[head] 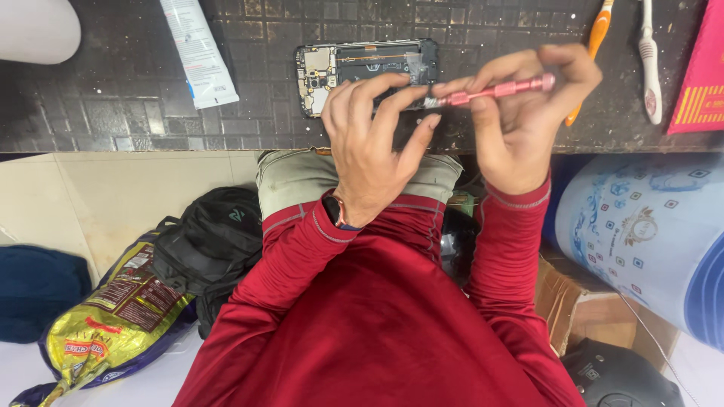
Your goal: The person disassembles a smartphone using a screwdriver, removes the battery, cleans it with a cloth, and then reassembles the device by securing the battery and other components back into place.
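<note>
An opened phone (354, 64) with its back off and circuit board showing lies on the dark tiled counter (121, 105). My left hand (373, 147) rests over the phone's near edge, fingers curled, fingertips touching the tip of a pink screwdriver (494, 90). My right hand (528, 113) grips the screwdriver's handle, holding it nearly level, tip pointing left toward the phone's right end. Both arms wear red sleeves; a watch sits on my left wrist.
A white tube (200, 53) lies at the counter's left. An orange toothbrush (592, 53) and a white one (650, 64) lie at right, beside a pink packet (701, 75). Below: black backpack (211, 249), yellow bag (113, 316), blue patterned drum (648, 234), cardboard box (596, 309).
</note>
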